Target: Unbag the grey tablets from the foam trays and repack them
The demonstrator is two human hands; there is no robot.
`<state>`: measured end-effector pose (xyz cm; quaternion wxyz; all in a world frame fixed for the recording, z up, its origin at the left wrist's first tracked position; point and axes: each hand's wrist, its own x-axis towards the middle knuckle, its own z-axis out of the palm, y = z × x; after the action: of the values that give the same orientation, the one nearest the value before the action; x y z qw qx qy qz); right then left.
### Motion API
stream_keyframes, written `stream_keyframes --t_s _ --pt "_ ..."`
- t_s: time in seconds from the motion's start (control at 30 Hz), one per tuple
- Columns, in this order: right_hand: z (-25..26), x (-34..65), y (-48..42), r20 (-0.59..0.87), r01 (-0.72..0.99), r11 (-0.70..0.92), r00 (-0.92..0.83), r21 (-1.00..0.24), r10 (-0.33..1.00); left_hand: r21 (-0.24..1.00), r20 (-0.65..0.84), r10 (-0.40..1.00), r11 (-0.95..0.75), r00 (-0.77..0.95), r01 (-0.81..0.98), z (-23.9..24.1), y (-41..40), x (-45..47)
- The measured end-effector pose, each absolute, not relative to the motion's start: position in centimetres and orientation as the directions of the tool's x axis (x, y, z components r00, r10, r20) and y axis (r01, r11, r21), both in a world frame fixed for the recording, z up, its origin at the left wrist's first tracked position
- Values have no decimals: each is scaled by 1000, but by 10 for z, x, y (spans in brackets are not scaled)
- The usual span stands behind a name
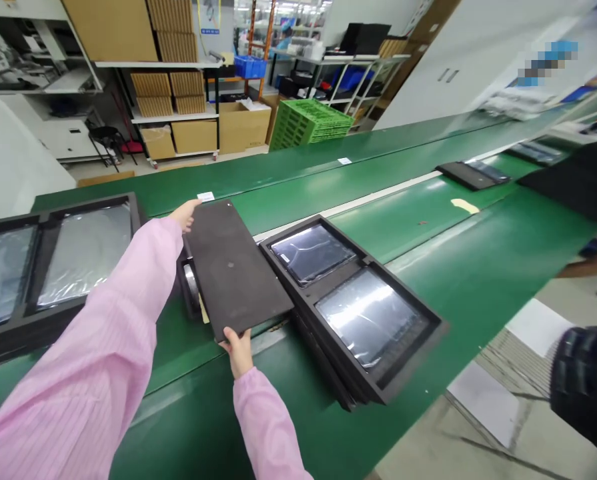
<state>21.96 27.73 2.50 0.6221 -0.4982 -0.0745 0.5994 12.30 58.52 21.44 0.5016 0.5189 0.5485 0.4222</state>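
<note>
A flat black foam board is held between my two hands over the green bench. My left hand grips its far left corner, and my right hand pinches the near edge, thumb on top. Partly hidden under the board is a dark object with a curved white part; I cannot make out its kind. Touching or close to the board's right side is a stack of black foam trays. The top tray holds two film-wrapped tablet-like screens.
Another black foam tray with wrapped screens lies at the left. Farther along the green conveyor bench is a dark tray beside a co-worker's dark sleeve. Green crates and cardboard boxes stand behind. A chair is at right.
</note>
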Motion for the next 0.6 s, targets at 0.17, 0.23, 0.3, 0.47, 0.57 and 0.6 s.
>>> stream_keyframes --t_s 0.17,0.23,0.3,0.47,0.57,0.6 --pt "16 236 288 -564 -631 -298 274 -717 779 965 -164 983 143 81 222 287 498 78" --pt "12 241 282 -589 -597 -350 263 -722 764 969 62 993 -85 105 234 305 440 29" --pt "9 239 266 -613 -549 -422 223 -721 758 947 254 960 -222 -119 230 302 382 -37" --pt "7 198 213 -676 -352 -634 -2 -689 737 984 50 435 135 -899 120 213 281 -209" --pt "5 164 228 -605 -301 -574 14 -762 796 945 -76 265 326 -961 15 145 247 -270" --pt "4 154 247 -562 -303 -523 53 -797 825 928 -88 246 372 -965 10 126 240 -280"
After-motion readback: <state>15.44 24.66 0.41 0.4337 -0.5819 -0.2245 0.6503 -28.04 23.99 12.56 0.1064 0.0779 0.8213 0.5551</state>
